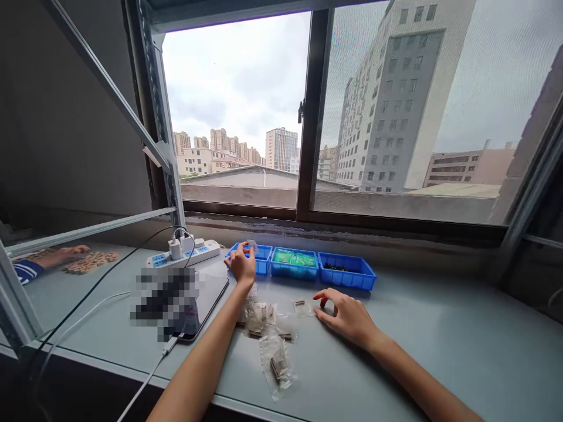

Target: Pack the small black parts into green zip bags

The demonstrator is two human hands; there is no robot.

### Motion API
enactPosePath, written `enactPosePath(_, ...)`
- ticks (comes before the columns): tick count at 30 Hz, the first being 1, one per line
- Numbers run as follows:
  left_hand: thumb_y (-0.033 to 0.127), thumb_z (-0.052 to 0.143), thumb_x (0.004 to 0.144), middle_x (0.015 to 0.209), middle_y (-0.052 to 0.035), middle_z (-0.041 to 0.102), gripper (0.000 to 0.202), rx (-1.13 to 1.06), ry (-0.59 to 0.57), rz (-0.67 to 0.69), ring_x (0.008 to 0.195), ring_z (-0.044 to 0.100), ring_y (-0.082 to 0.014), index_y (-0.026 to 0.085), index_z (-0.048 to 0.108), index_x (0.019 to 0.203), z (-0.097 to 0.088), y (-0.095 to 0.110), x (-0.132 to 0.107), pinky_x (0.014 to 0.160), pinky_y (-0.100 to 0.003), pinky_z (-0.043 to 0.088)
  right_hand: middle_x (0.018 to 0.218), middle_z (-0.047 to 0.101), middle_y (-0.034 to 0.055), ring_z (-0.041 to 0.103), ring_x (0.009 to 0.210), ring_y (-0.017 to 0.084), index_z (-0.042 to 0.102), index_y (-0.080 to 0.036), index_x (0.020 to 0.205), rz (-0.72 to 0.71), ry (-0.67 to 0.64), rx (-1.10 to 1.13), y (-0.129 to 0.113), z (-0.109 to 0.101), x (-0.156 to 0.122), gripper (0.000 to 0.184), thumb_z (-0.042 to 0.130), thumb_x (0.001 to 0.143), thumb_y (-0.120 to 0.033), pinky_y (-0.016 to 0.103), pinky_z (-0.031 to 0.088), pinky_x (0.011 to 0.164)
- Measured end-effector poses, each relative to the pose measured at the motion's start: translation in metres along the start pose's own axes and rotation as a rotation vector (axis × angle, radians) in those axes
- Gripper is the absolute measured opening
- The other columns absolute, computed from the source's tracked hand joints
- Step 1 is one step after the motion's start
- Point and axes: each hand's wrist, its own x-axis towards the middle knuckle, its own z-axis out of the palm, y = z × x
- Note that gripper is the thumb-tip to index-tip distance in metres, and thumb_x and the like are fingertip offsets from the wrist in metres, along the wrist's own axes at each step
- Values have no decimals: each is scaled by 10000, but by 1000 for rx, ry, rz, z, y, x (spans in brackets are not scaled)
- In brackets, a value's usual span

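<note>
My left hand (243, 265) is raised at the left blue bin (263, 266), its fingers pinching a small clear plastic bag (252, 245). What that bag contains, if anything, is too small to make out. My right hand (347, 316) rests low over the table with curved fingers and a gap between thumb and forefinger, holding nothing. Just left of its fingertips lies a small clear bag (301, 307) with a short brownish piece inside. Between my arms is a loose pile of similar bags (259, 316), and a larger clear bag (278, 364) of brownish pieces lies nearer the front edge.
A middle blue bin (294, 272) holds green packets; a right blue bin (367, 281) holds small black parts. At left are a tablet (213, 302), cables and a power strip (206, 252). Another person's hand (70, 253) is beside scattered tan pieces (90, 262) beyond the metal post.
</note>
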Motion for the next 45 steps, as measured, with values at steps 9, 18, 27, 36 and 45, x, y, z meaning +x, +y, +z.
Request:
enactPosePath(9, 143, 408, 842, 856, -98, 650, 314, -10, -122, 51, 1017, 537, -279, 158, 485, 1147, 12, -5, -1, 914, -410, 275, 889, 661, -13, 551, 573, 152, 623, -307, 992, 21, -11, 0, 3, 4, -2, 277, 488, 760, -375, 303, 420, 580)
enactPosePath(18, 141, 438, 824, 1191, -185, 498, 342, 9, -81, 131, 1159, 415, -341, 131, 467, 1165, 9, 1, -11, 956, -463, 270, 1137, 599, 74, 540, 1031, 253, 628, -263, 1095, -100, 6, 121, 16, 16, 1, 405, 447, 796, -469, 411, 423, 890)
enactPosePath(27, 137, 468, 815, 1016, -71, 583, 159, 78, -473, 877, 985, 528, -217, 202, 600, 876, 8, 33, -39, 881, -343, 379, 1166, 620, 72, 513, 1108, 267, 659, -261, 1056, -183, -66, 114, 20, 19, 5, 359, 435, 837, -437, 475, 348, 965)
enactPosePath(36, 203, 535, 775, 824, -47, 640, 128, 143, -791, 827, 737, 605, -194, 190, 663, 776, 16, 35, -65, 690, -280, 439, 1124, 640, 71, 539, 1048, 249, 656, -231, 1028, -260, -56, 141, 15, 15, 5, 290, 454, 834, -306, 451, 365, 937)
enactPosePath(45, 384, 616, 737, 780, -10, 613, 215, 132, -905, 751, 800, 566, -173, 199, 671, 834, 7, 36, -60, 686, -233, 419, 1097, 639, 85, 553, 1014, 244, 668, -208, 990, -244, -82, 132, 18, 9, 5, 277, 468, 839, -326, 423, 390, 901)
